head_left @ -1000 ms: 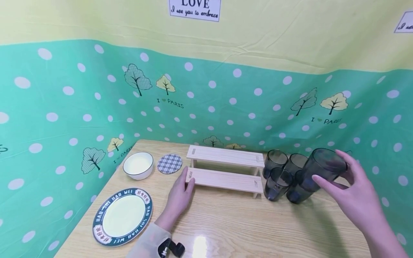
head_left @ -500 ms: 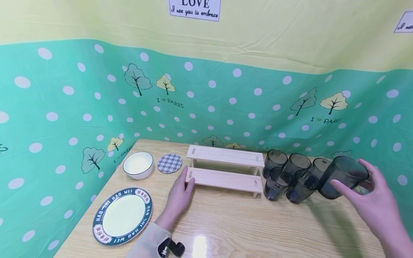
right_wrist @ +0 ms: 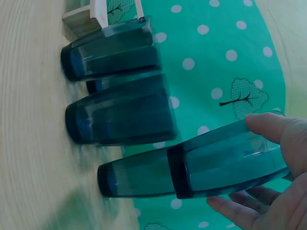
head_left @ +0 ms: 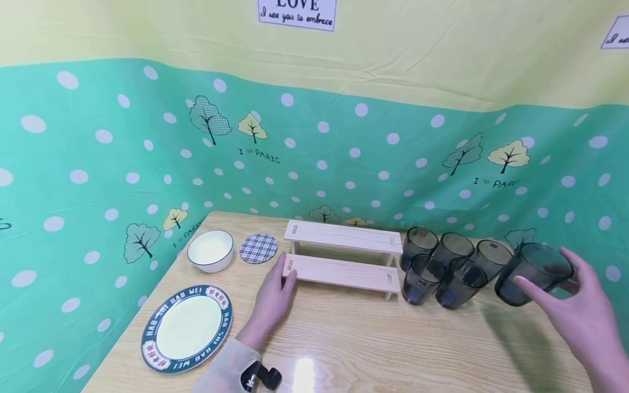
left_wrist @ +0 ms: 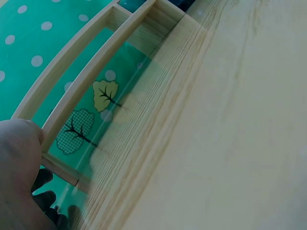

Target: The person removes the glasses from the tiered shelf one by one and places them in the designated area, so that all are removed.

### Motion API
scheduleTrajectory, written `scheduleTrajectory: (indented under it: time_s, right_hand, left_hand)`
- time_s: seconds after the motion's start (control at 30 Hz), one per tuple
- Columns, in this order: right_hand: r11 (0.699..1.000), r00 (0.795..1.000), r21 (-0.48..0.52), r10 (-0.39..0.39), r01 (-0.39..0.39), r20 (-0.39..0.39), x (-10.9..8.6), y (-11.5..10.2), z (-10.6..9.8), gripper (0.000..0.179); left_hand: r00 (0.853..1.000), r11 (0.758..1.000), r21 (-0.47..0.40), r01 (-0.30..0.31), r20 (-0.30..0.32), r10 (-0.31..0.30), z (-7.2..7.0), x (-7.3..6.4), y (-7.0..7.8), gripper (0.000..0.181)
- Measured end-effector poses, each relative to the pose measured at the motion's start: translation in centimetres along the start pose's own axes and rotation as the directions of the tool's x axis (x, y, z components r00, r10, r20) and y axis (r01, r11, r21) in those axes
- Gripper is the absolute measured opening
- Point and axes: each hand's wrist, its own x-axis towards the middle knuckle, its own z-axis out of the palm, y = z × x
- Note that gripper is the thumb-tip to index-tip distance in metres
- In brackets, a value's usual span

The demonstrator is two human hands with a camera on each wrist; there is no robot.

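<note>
My right hand [head_left: 580, 305] holds a dark tinted glass tumbler [head_left: 523, 275] between thumb and fingers, slightly tilted. In the right wrist view this tumbler [right_wrist: 225, 158] is off the table, its base higher than those of the standing tumblers. Several matching tumblers [head_left: 461, 286] stand mouth up in two rows to its left. My left hand [head_left: 272, 300] grips the left end of the lower tier of a two-tier wooden shelf [head_left: 344, 274]. In the left wrist view, the thumb lies against the wooden frame [left_wrist: 91, 79], the other fingers partly hidden.
On the table's left are a white bowl [head_left: 211, 252], a round checked coaster [head_left: 259, 249] and a plate [head_left: 223, 316] with a dark green rim. A polka-dot cloth [head_left: 324, 136] hangs behind the table. The shelf's right end is close to the tumblers.
My right hand has carried its tumbler rightward and somewhat lower, away from the standing tumblers, uncovering the rightmost one. The left hand and the shelf have stayed put.
</note>
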Motion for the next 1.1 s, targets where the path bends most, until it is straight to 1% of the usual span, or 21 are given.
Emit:
scheduleTrajectory:
  time_s: [0.2, 0.33, 0.5, 0.6, 0.8, 1.1]
  right_hand:
    - [1.000, 0.999, -0.009, 0.024, -0.024, 0.036, 0.7, 1.8, 0.9, 0.119]
    - [1.000, 0.997, -0.001, 0.028, -0.028, 0.066, 1.1, 2.8, 1.6, 0.121]
    - [0.998, 0.994, 0.047, 0.026, -0.031, 0.107, 1.4, 3.7, 2.8, 0.120]
    - [0.997, 0.992, 0.069, 0.013, -0.022, 0.126, 1.5, 4.1, 3.3, 0.120]
    - [0.998, 0.989, 0.059, -0.005, -0.003, 0.150, 1.7, 4.6, 4.0, 0.120]
    - [0.998, 0.988, 0.067, -0.028, 0.018, 0.155, 1.5, 5.0, 5.3, 0.115]
  left_hand:
    - [1.000, 0.999, 0.027, -0.029, -0.012, 0.029, 0.1, 0.1, -0.3, 0.069]
    - [0.999, 0.999, 0.028, -0.028, -0.015, 0.028, 0.1, 0.1, -0.3, 0.069]
    - [0.999, 0.999, 0.029, -0.026, -0.019, 0.026, 0.1, 0.0, -0.2, 0.069]
    - [1.000, 0.999, 0.028, -0.023, -0.020, 0.023, 0.1, 0.0, 0.0, 0.068]
    - [1.000, 0.999, 0.023, -0.023, -0.013, 0.023, 0.0, -0.1, 0.1, 0.069]
    - [0.999, 0.999, 0.016, -0.030, -0.017, 0.030, 0.1, -0.1, 0.0, 0.069]
